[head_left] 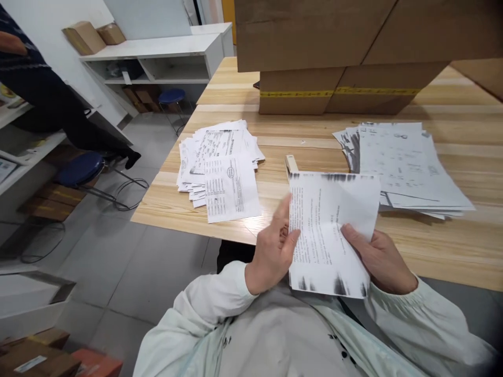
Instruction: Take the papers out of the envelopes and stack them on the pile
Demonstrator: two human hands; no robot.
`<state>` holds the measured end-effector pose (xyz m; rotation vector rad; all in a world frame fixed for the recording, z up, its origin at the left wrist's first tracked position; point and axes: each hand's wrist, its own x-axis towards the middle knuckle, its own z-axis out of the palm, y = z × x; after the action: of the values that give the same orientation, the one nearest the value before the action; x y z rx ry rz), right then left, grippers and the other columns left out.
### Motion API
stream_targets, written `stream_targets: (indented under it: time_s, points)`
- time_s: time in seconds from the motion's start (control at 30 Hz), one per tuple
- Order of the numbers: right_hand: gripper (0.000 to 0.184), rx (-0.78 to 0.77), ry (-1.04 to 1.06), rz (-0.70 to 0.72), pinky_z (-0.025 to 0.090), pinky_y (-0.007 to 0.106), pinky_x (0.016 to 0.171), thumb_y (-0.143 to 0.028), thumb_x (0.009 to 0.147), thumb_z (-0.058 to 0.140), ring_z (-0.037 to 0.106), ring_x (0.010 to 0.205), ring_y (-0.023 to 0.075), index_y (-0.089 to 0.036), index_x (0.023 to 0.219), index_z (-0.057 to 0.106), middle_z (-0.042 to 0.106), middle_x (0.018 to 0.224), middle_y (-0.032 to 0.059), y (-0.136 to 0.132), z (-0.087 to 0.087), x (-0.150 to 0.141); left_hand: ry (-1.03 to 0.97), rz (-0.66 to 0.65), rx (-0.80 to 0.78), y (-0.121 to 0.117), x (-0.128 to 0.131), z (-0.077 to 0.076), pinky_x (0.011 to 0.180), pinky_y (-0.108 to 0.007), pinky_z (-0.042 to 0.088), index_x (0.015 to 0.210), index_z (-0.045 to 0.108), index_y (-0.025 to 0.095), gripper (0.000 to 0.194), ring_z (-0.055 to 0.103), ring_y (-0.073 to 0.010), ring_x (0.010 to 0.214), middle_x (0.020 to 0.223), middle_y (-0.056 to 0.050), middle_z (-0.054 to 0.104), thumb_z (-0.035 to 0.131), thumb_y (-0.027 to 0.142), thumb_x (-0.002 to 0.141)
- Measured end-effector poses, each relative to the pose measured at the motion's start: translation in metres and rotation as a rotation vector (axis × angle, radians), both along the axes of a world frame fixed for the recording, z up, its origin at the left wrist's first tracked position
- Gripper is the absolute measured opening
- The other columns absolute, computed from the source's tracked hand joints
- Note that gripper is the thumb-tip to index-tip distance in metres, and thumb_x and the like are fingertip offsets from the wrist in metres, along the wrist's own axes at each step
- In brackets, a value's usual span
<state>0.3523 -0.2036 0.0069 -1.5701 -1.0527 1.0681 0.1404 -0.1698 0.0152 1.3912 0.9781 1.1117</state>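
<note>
A printed sheet of paper [330, 235] with dark smudges along two edges is held up over the table's front edge, with a faint crease across it. My right hand [383, 259] grips its right side, thumb on the printed face and fingers behind. At the left edge, my left hand [273, 248] has its thumb against the sheet and its fingers partly hidden behind it. Left of the hands lies a loose pile of printed papers [231, 186]. To the right is a second stack of larger sheets [404, 167]. A slim cream-coloured object [291, 164] shows partly behind the held sheet.
Large cardboard boxes [298, 91] stand at the back of the wooden table [188, 204]. White shelves [157, 50] and blue stools [80, 168] are off to the left, where another person [51, 99] stands. More boxes [39, 356] sit on the floor at lower left.
</note>
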Motion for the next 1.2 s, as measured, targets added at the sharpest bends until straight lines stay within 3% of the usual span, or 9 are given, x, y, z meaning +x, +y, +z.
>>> stream_targets:
  time_s: [0.13, 0.23, 0.6, 0.73, 0.83, 0.93, 1.03, 1.1, 1.2]
  points:
    - [0.031, -0.128, 0.092, 0.007, 0.056, 0.029, 0.044, -0.051, 0.078, 0.076, 0.067, 0.053, 0.0212, -0.02, 0.074, 0.078, 0.073, 0.063, 0.0051, -0.01, -0.02, 0.018, -0.069, -0.35, -0.5, 0.0, 0.009, -0.011, 0.076, -0.026, 0.05, 0.1, 0.075, 0.014, 0.02, 0.064, -0.0146, 0.081, 0.095, -0.008, 0.074, 0.062, 0.021, 0.087]
    - [0.035, -0.194, 0.016, 0.013, 0.055, 0.028, 0.046, -0.054, 0.077, 0.076, 0.069, 0.059, 0.0209, -0.019, 0.075, 0.078, 0.075, 0.068, 0.0055, -0.009, -0.023, 0.026, -0.125, -0.357, -0.694, 0.006, 0.014, -0.007, 0.077, -0.026, 0.049, 0.105, 0.075, 0.013, 0.025, 0.065, -0.0134, 0.081, 0.095, -0.007, 0.074, 0.062, 0.013, 0.083]
    - [0.058, -0.232, -0.007, 0.088, 0.048, 0.027, 0.048, -0.069, 0.071, 0.073, 0.062, 0.059, 0.0157, -0.015, 0.094, 0.074, 0.075, 0.081, 0.0056, 0.025, -0.021, 0.029, -0.054, -0.236, -0.677, 0.038, 0.023, -0.009, 0.063, -0.024, 0.045, 0.115, 0.07, 0.011, 0.039, 0.06, -0.0111, 0.068, 0.089, -0.005, 0.071, 0.058, 0.006, 0.078]
    - [0.053, -0.067, -0.483, 0.15, 0.037, 0.03, 0.046, -0.073, 0.076, 0.064, 0.055, 0.05, 0.0174, -0.022, 0.085, 0.075, 0.068, 0.064, 0.0031, 0.028, -0.008, 0.052, -0.007, -0.233, -0.693, 0.047, 0.026, -0.01, 0.059, -0.023, 0.043, 0.118, 0.068, 0.009, 0.042, 0.056, -0.0094, 0.061, 0.079, -0.003, 0.067, 0.056, 0.006, 0.077]
    - [0.043, 0.167, -0.921, 0.051, 0.03, 0.034, 0.049, -0.068, 0.082, 0.058, 0.047, 0.045, 0.0178, -0.029, 0.083, 0.076, 0.058, 0.052, 0.0023, 0.039, 0.025, 0.073, -0.018, -0.227, -0.678, 0.052, 0.028, -0.013, 0.058, -0.022, 0.041, 0.112, 0.07, 0.009, 0.04, 0.054, -0.0081, 0.059, 0.073, 0.0, 0.065, 0.056, 0.003, 0.074]
    - [0.038, 0.41, -1.146, 0.016, 0.032, 0.035, 0.057, -0.054, 0.094, 0.048, 0.048, 0.052, 0.0176, -0.029, 0.088, 0.076, 0.059, 0.057, 0.0037, 0.074, 0.066, 0.069, -0.052, -0.215, -0.668, 0.055, 0.029, -0.015, 0.057, -0.021, 0.039, 0.106, 0.071, 0.009, 0.038, 0.054, -0.0074, 0.058, 0.069, 0.001, 0.064, 0.056, 0.002, 0.072]
    - [0.039, 0.555, -1.065, 0.157, 0.04, 0.034, 0.067, -0.043, 0.1, 0.042, 0.056, 0.067, 0.0184, -0.022, 0.094, 0.074, 0.07, 0.08, 0.0067, 0.136, 0.083, 0.035, -0.09, -0.217, -0.687, 0.058, 0.031, -0.016, 0.057, -0.021, 0.039, 0.106, 0.071, 0.009, 0.038, 0.054, -0.0075, 0.057, 0.066, 0.002, 0.063, 0.059, 0.002, 0.07]
    - [0.036, 0.575, -1.002, 0.279, 0.044, 0.038, 0.082, -0.037, 0.101, 0.04, 0.061, 0.087, 0.0234, -0.019, 0.102, 0.072, 0.071, 0.098, 0.0094, 0.181, 0.072, 0.006, -0.108, -0.212, -0.711, 0.059, 0.032, -0.016, 0.057, -0.021, 0.04, 0.107, 0.07, 0.008, 0.039, 0.055, -0.0081, 0.056, 0.064, 0.002, 0.063, 0.059, 0.002, 0.07]
    - [0.04, 0.54, -1.009, 0.386, 0.04, 0.046, 0.099, -0.03, 0.102, 0.032, 0.056, 0.109, 0.0292, -0.014, 0.112, 0.068, 0.069, 0.113, 0.0139, 0.232, 0.036, -0.033, -0.1, -0.197, -0.748, 0.06, 0.033, -0.016, 0.058, -0.023, 0.042, 0.11, 0.069, 0.007, 0.041, 0.057, -0.0094, 0.056, 0.065, 0.001, 0.065, 0.058, 0.001, 0.071]
